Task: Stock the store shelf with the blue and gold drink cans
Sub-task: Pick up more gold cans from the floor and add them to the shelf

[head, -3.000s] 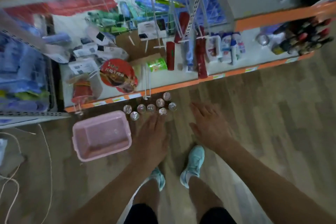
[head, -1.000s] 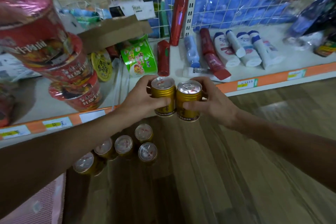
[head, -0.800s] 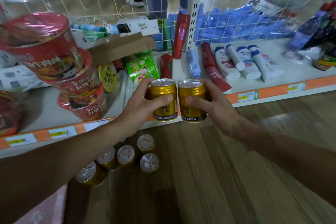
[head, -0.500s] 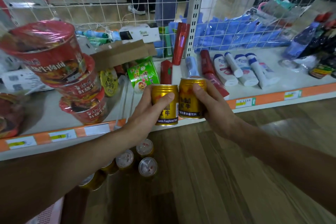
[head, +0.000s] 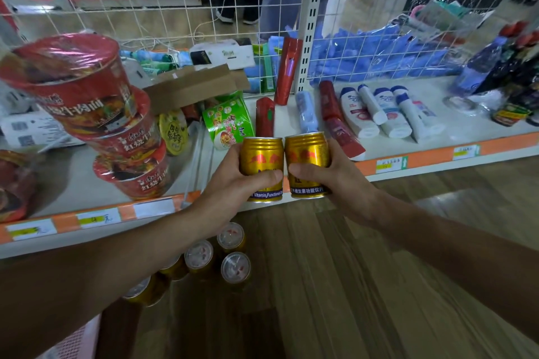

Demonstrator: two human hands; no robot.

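Left hand [head: 233, 181] is gripping one short gold metal drink can with a blue band at its base [head: 261, 160]. Its fingers [head: 268, 176] are curling round the body, thumb across the front. Right hand [head: 329, 181] is gripping a second identical gold can [head: 306, 154] the same way.

Both are being held upright, side by side and touching, just in front of the white store shelf with the orange price strip [head: 431, 157]. They're level with its front edge, not on it yet.

No gold cans are showing on the shelf, so I'm reading zero stocked so far. At least five more gold cans [head: 234, 267] are standing on the wooden floor just below the shelf edge, partly hidden by the left forearm.

Early stage, I'd say: this pair first, then the floor batch.

Landing zone is looking tight. A green snack packet [head: 227, 119] and a red tube lying flat [head: 264, 118] are sitting on the shelf right behind the held cans.
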